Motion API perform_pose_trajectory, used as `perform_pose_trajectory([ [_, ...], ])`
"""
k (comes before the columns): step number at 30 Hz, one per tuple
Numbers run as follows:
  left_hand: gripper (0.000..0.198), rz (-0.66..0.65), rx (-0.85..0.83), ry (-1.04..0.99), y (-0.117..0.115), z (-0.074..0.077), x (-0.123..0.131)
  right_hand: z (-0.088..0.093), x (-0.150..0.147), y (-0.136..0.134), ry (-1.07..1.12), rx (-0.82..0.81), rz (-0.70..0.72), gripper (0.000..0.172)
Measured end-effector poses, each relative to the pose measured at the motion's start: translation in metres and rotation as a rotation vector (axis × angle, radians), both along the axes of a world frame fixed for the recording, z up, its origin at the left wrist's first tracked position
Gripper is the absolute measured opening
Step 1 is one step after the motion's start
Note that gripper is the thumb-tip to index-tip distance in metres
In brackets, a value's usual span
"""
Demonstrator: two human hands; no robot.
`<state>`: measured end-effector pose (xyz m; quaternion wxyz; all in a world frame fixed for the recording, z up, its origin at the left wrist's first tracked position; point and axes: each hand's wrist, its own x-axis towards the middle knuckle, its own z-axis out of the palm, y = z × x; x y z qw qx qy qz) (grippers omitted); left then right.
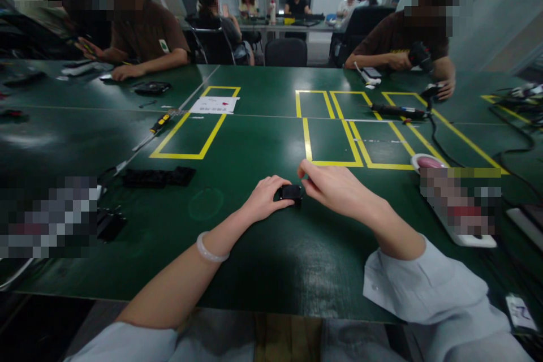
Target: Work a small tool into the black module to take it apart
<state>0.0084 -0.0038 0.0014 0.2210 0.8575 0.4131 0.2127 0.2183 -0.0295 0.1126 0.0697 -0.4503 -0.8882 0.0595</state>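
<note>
A small black block-shaped part (291,192) rests on the green table (271,249) right in front of me. My left hand (266,199) curls around its left side, fingers closed on it, with a pale bangle on the wrist. From the right, my right hand (335,188) comes in with fingertips pinched at the part's top right corner. Both hands touch the part.
Black flat parts (159,176) lie at the left, and a yellow-handled screwdriver (153,130) beyond them. Yellow tape boxes (335,136) mark the table's middle. A white paper (213,104), a black tool with cable (399,111) and a white power strip (462,232) lie around. Other people sit across the table.
</note>
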Motion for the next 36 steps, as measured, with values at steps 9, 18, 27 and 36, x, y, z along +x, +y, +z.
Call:
perform_pose_trajectory([
  [9, 0.039, -0.001, -0.007, -0.002, 0.0002, 0.0002, 0.0002, 0.0005, -0.0015, 0.0017, -0.081, 0.018, -0.033, 0.021],
  [18, 0.039, -0.006, 0.01, -0.001, 0.0003, 0.0002, 0.0, -0.0007, -0.0012, 0.0016, -0.048, 0.025, -0.023, 0.022],
  [27, 0.038, 0.002, 0.004, 0.009, -0.0004, 0.0005, -0.0001, 0.0009, -0.0014, -0.0008, -0.022, 0.005, -0.011, 0.019],
  [36, 0.039, -0.01, 0.007, 0.009, 0.0003, -0.0005, -0.0001, -0.0009, -0.0015, 0.002, -0.1, 0.034, -0.019, 0.022],
])
